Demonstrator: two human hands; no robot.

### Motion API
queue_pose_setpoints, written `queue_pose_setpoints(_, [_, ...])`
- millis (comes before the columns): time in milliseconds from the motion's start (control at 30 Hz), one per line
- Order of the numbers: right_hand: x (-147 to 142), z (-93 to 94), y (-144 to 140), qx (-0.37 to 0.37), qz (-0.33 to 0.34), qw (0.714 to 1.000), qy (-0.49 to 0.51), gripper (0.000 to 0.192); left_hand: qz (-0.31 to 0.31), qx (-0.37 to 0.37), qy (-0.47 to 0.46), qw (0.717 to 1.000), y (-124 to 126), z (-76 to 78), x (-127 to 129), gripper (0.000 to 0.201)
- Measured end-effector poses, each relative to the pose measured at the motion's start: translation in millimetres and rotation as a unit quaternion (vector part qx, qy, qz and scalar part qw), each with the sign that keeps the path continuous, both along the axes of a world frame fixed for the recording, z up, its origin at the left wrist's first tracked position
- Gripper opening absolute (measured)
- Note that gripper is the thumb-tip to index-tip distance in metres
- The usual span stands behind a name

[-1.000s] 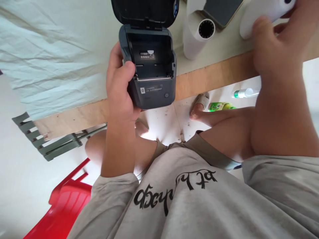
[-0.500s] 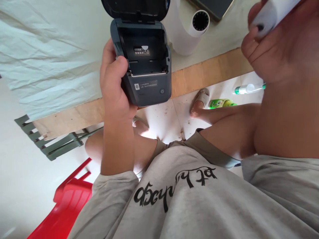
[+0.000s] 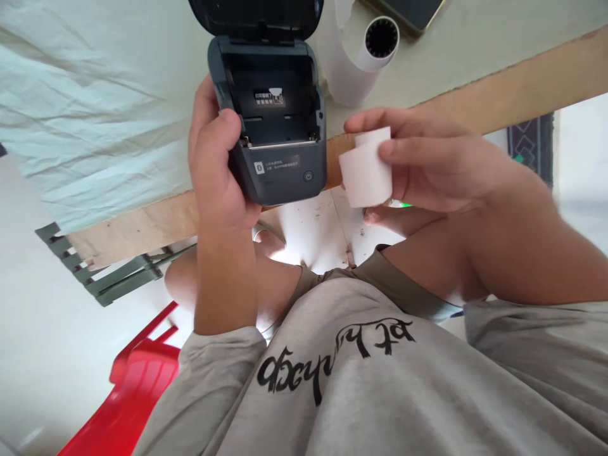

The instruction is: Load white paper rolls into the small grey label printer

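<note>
My left hand grips the left side of a dark label printer, thumb on its rim. The printer's lid stands raised, and its paper bay shows a small printed sticker and no roll. To the right of the printer, my right hand is closed on a small white paper roll, its thumb across the roll's edge and a flap of paper turned toward the printer. A gap separates the roll from the printer. Part of the right fingers is hidden behind the roll.
Behind the roll, a larger white paper roll with a black-lined core lies on the cloth-covered table. A dark phone-like device rests at the top. The table's wooden edge runs above my knees. A red plastic chair stands lower left.
My right hand has come from the far upper right down and left to beside the printer, carrying the white roll. My left hand and the printer have hardly moved.
</note>
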State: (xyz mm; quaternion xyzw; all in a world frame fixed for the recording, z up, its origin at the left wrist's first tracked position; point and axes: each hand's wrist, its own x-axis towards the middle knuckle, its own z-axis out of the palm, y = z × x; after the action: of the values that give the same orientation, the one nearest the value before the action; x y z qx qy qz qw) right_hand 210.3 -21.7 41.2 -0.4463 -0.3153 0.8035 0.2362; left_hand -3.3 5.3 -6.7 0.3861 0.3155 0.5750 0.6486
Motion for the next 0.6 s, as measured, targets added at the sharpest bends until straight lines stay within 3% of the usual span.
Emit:
queue_pose_setpoints(133, [-7, -6.9, 1, -0.019, -0.012, 0.999, 0.050, 0.035, 0.021, -0.007, 0.001, 1.000, -1, 0.7, 3, 0.022])
queue_pose_setpoints(367, [-12, -4.0, -2, 0.042, -0.011, 0.997, 0.070, 0.038, 0.018, 0.005, 0.018, 1.000, -1, -0.6, 2, 0.023])
queue_pose_setpoints(600, [-22, 4.8, -2, 0.068, -0.076, 0.994, 0.040, 0.027, 0.014, -0.027, 0.027, 0.999, -4, 5.8, 2, 0.020])
